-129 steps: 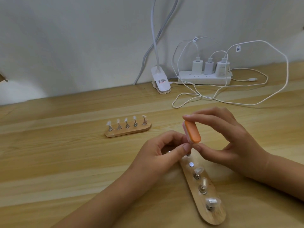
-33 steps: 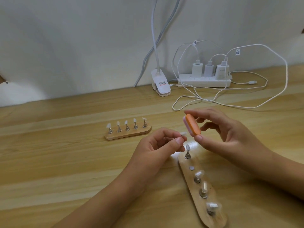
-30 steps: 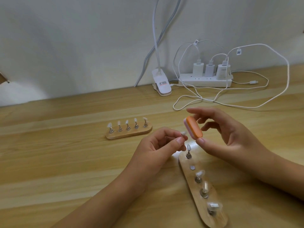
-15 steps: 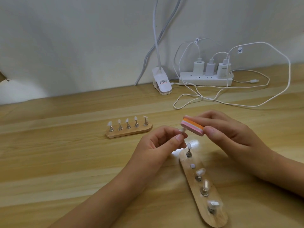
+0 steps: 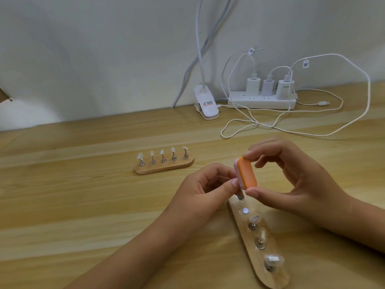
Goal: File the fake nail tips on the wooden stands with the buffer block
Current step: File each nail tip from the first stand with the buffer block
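The buffer block has turned from flat to standing on end, pinched between forefinger and thumb of the right hand over the near wooden stand's far end. The left hand pinches a nail tip, hidden by its fingertips, against the block's pink edge. The far stand sits well apart to the left, with bare bench between.

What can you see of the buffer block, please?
Rounded foam-like buffer block: orange face toward the camera, pink layer behind. The right hand pinches it upright, forefinger on top, thumb beneath, above the far end of the near wooden stand. The left hand, pinching what is likely a nail tip, touches its pink edge.
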### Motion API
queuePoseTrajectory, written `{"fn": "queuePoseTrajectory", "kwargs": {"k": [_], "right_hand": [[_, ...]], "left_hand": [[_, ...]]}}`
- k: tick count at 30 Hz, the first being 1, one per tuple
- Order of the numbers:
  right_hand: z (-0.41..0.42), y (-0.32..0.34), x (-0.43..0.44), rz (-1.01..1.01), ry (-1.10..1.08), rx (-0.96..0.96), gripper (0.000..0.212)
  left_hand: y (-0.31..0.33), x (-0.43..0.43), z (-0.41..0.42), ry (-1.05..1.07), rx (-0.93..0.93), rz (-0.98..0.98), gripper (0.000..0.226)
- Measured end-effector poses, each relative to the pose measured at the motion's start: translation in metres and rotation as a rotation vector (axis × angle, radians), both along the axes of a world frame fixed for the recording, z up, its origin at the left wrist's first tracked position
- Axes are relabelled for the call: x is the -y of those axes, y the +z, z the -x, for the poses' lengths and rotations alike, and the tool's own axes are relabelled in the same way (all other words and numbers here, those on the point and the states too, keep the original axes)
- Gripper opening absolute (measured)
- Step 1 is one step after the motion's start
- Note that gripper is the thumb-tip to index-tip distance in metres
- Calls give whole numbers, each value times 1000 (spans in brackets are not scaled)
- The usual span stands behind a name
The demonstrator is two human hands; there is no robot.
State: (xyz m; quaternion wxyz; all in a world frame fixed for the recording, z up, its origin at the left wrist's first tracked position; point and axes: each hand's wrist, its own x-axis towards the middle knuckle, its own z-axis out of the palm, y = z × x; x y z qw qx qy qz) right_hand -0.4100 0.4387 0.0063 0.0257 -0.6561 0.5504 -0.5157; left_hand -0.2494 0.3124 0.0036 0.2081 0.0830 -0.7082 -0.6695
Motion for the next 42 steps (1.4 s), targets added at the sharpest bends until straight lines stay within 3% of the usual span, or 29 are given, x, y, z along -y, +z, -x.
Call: {"fn": "queuePoseTrajectory", "kwargs": {"k": [8, 15, 21, 25, 32, 42], "right_hand": [[1, 1, 0, -16, -31, -120, 46], [6, 3, 0, 6, -109, 140, 54], [1, -1, -2, 84, -5, 111, 50], [4, 1, -2, 75, -11, 177, 63], [-5, 0, -2, 0, -62, -137, 49], [-4, 2, -3, -13, -116, -140, 49]], "left_hand": [[-3, 1, 1, -4, 3, 24, 6], [-2, 0, 0, -10, 5, 33, 7], [-1, 0, 0, -3, 6, 18, 6], [-1, 0, 0, 1, 9, 20, 7], [2, -2, 0, -10, -4, 47, 13], [4, -2, -2, -1, -11, -7, 5]]}}
